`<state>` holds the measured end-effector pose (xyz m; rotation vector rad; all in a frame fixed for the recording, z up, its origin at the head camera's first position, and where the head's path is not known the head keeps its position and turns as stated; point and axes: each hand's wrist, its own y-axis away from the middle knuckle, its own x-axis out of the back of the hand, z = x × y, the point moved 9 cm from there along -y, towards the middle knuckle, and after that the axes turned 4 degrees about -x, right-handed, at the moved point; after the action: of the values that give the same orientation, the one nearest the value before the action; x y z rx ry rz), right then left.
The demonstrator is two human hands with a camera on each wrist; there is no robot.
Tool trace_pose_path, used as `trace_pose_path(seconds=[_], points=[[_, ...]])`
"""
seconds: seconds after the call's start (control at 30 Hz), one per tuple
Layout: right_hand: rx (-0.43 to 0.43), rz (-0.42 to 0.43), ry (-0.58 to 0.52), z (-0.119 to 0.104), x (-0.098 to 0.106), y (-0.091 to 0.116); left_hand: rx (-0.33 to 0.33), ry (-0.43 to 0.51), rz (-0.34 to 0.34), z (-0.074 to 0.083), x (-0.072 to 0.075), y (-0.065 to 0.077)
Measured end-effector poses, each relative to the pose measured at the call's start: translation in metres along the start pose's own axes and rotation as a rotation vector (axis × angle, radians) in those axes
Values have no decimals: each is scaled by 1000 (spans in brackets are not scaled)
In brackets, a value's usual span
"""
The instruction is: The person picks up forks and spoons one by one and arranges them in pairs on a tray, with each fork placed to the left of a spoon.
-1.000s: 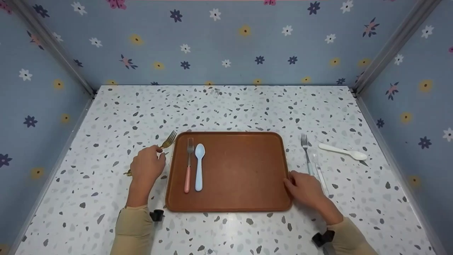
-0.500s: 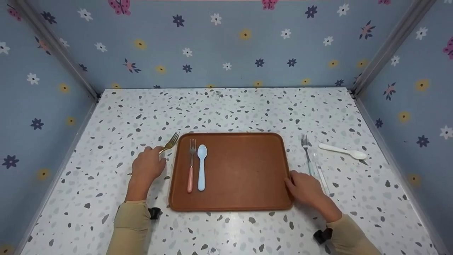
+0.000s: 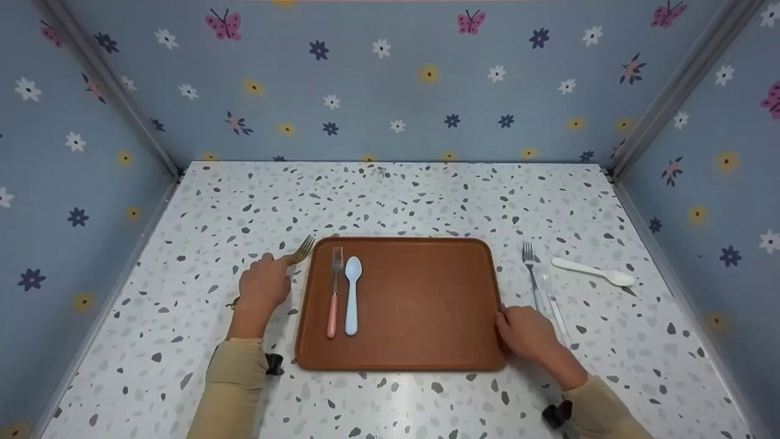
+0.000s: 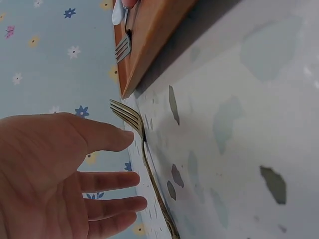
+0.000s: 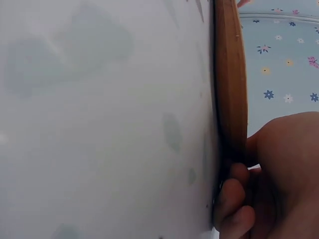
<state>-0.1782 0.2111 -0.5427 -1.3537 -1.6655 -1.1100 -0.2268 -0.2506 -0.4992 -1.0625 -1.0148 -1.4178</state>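
Note:
My left hand (image 3: 264, 286) hovers over a gold fork (image 3: 304, 249) on the table, left of the tray. The left wrist view shows its thumb near the neck of the fork (image 4: 128, 115) and the other fingers stretched out, not wrapped round the handle. My right hand (image 3: 529, 332) holds the right edge of a brown tray (image 3: 420, 305). Seen from the right wrist, the thumb is on the tray's edge (image 5: 232, 74) and the fingers curl below it. A pink-handled fork (image 3: 333, 305) and a light blue spoon (image 3: 352, 299) lie side by side at the tray's left.
Right of the tray lie a fork with a pale handle (image 3: 531, 268), a clear slender utensil (image 3: 558, 314) and a white spoon (image 3: 594, 271). The speckled table (image 3: 390, 201) meets flower-patterned walls (image 3: 390, 79) at the back and both sides.
The head view has shifted slightly. A digit of my left hand now stretches out toward the gold fork's neck, where earlier it was more bent. My right hand stays at the tray's edge.

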Motion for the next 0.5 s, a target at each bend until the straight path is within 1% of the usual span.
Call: trace_pose_path(seconds=[0.1, 0.27, 0.4, 0.5], points=[[14, 0, -7, 2, 0, 2, -7, -3, -26, 3, -5, -3], [20, 18, -22, 3, 4, 2, -34, 17, -56, 10, -9, -13], [42, 17, -30, 1, 3, 2, -21, 2, -74, 9, -11, -17], [52, 6, -30, 0, 1, 2, -16, -28, -89, 8, -12, -18]])
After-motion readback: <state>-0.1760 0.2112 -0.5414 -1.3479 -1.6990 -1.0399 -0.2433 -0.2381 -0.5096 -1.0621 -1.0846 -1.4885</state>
